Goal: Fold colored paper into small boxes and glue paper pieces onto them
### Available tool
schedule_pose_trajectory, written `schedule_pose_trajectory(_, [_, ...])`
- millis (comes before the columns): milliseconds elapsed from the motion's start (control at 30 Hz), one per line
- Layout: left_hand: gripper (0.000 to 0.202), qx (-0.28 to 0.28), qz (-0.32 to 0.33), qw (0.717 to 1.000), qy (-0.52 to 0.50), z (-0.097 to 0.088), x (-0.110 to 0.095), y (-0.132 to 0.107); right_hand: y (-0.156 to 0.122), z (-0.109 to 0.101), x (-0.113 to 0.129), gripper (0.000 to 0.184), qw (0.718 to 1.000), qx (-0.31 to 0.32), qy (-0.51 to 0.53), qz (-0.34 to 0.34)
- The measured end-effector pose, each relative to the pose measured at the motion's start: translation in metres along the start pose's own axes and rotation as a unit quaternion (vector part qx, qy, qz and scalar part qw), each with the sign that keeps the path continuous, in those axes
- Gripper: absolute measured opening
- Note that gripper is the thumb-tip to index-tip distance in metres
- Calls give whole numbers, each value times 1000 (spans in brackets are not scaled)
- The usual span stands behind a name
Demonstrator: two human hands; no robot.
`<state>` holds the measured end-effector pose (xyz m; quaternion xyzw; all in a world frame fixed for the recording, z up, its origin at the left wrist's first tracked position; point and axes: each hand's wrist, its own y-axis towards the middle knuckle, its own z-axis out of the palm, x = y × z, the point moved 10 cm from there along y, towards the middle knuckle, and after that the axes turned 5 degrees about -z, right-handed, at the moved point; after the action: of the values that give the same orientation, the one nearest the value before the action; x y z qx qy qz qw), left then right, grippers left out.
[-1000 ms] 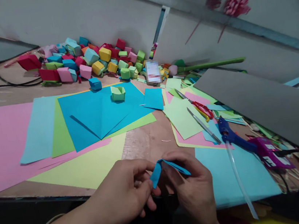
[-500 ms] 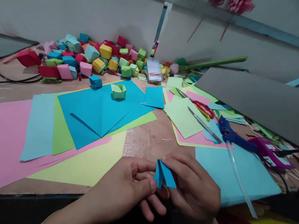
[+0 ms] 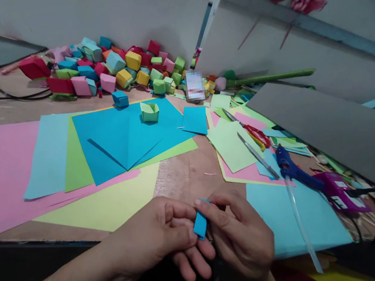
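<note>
A small piece of folded blue paper (image 3: 200, 225) is pinched between my two hands, just in front of the table's near edge. My left hand (image 3: 172, 234) grips its lower left side between thumb and fingers, the other fingers curled loosely beneath. My right hand (image 3: 243, 234) presses its upper end with thumb and forefinger. Beyond them, a light green paper box (image 3: 149, 112), open at the top, sits on a creased blue sheet (image 3: 111, 141). Close by are a blue folded paper box (image 3: 120, 99) and a small blue paper square (image 3: 195, 120).
Many coloured paper boxes (image 3: 115, 62) are heaped along the wall. Right of my hands lie red-handled scissors (image 3: 257, 136), a craft knife (image 3: 257, 155) and a blue glue gun (image 3: 297, 170) over a light blue sheet (image 3: 274, 221). A grey board (image 3: 338, 134) leans at the right.
The blue paper stood as two spread flaps between my hands; it is now pressed into a narrow, flat strip. My right thumb has moved over its upper end.
</note>
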<state>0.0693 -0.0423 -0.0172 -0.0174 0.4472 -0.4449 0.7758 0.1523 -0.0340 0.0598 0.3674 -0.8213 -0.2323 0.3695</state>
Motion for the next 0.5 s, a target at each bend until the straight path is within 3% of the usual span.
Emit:
schedule_pose_trajectory(400, [20, 13, 1, 1000, -19, 2, -7, -1, 6, 2, -3, 51, 1000, 8, 4, 2])
schedule_pose_trajectory(500, [18, -6, -4, 1000, -13, -1, -5, 1, 5, 3, -3, 53, 1000, 8, 9, 1])
